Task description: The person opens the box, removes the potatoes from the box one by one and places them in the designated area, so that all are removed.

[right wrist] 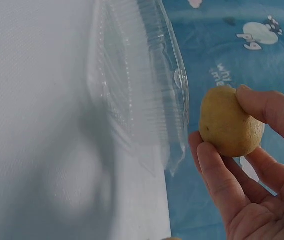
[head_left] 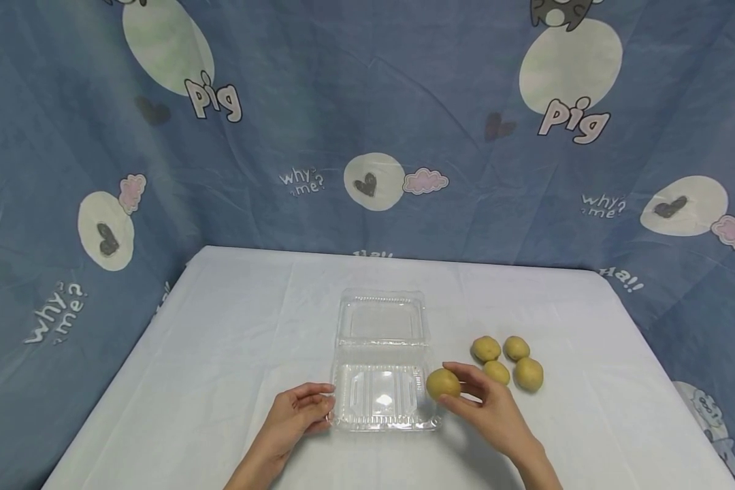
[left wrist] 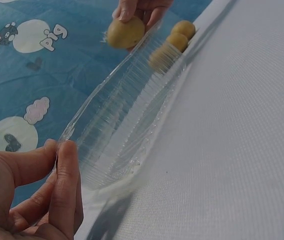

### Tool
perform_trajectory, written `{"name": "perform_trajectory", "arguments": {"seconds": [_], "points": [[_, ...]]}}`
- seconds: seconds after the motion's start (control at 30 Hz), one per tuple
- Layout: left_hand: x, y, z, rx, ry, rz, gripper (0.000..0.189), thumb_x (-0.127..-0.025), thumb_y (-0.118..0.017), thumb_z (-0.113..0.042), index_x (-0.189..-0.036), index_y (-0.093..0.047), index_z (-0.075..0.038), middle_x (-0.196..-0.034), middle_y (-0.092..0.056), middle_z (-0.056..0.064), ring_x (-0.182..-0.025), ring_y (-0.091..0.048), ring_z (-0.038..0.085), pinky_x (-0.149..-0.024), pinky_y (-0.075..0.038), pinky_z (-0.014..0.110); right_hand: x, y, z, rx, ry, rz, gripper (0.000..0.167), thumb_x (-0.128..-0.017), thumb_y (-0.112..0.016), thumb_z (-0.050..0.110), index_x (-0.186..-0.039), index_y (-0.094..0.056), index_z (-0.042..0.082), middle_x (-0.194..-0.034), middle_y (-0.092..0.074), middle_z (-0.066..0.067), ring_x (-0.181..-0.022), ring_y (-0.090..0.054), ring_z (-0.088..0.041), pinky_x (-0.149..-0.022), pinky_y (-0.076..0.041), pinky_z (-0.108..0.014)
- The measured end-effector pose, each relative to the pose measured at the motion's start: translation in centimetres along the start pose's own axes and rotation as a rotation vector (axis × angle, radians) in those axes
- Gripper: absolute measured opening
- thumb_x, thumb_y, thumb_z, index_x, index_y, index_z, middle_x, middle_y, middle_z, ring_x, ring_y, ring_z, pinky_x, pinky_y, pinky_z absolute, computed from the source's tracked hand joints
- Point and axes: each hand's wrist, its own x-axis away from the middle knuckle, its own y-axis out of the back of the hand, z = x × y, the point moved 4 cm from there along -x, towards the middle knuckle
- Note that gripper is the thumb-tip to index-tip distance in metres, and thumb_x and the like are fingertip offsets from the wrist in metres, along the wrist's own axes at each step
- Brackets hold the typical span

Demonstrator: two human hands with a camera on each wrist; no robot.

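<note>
A clear plastic clamshell container (head_left: 358, 401) lies with its lid folded back on the white tablecloth. My left hand (head_left: 297, 416) pinches the rim at its left side between thumb and fingers, as the left wrist view shows closely. With thumb and fingertips, my right hand (head_left: 490, 412) holds a small yellow-brown potato (right wrist: 229, 122) just above the container's right rim. In the head view this potato overlaps that rim. Several more potatoes (head_left: 529, 375) sit in a loose group on the cloth, beyond my right hand and to the right of the container.
The table (head_left: 239, 320) is covered in a white cloth, whose far edge meets a blue printed curtain (head_left: 318, 122). The curtain also hangs along both sides. The container's raised lid (head_left: 382, 316) lies at the far side of its base.
</note>
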Motion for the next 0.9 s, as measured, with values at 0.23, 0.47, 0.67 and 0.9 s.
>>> {"name": "perform_trajectory", "arguments": {"seconds": [0.23,0.47,0.67,0.9], "points": [[0.0,-0.1,-0.1,0.002,0.001,-0.007,0.043,-0.088,-0.073,-0.01,-0.122,-0.057,0.011,-0.09,-0.06,0.004,-0.077,-0.061,0.016,-0.07,-0.059,0.028,0.3,0.5,-0.3,0.002,0.024,-0.027,0.046,-0.082,-0.08,0.013,-0.124,-0.063,0.009,-0.124,-0.062,-0.01,-0.107,-0.063,-0.02,-0.085,-0.056,-0.028],[0.1,-0.1,0.0,0.0,0.0,-0.006,0.043,-0.088,-0.073,-0.01,-0.123,-0.057,0.011,-0.089,-0.06,0.004,-0.077,-0.062,0.015,-0.07,-0.059,0.028,0.6,0.9,-0.8,0.028,0.023,-0.048,0.046,-0.082,-0.08,0.012,-0.124,-0.063,0.006,-0.124,-0.062,-0.01,-0.106,-0.063,-0.021,-0.086,-0.055,-0.028],[0.1,-0.1,-0.1,0.005,0.0,-0.005,0.043,-0.088,-0.073,-0.009,-0.123,-0.057,0.011,-0.089,-0.061,0.004,-0.077,-0.062,0.015,-0.07,-0.059,0.028,0.9,1.3,-1.1,0.044,-0.025,-0.075,0.048,-0.081,-0.081,0.015,-0.125,-0.063,0.006,-0.124,-0.062,-0.008,-0.106,-0.064,-0.022,-0.087,-0.055,-0.026],[0.0,-0.1,-0.1,0.004,0.001,-0.016,0.042,-0.088,-0.073,-0.009,-0.122,-0.057,0.011,-0.089,-0.062,0.005,-0.077,-0.062,0.016,-0.07,-0.06,0.028,1.0,1.5,-1.7,0.034,-0.037,-0.08,0.05,-0.081,-0.081,0.013,-0.126,-0.062,0.003,-0.125,-0.062,-0.009,-0.106,-0.063,-0.02,-0.089,-0.054,-0.026]]}}
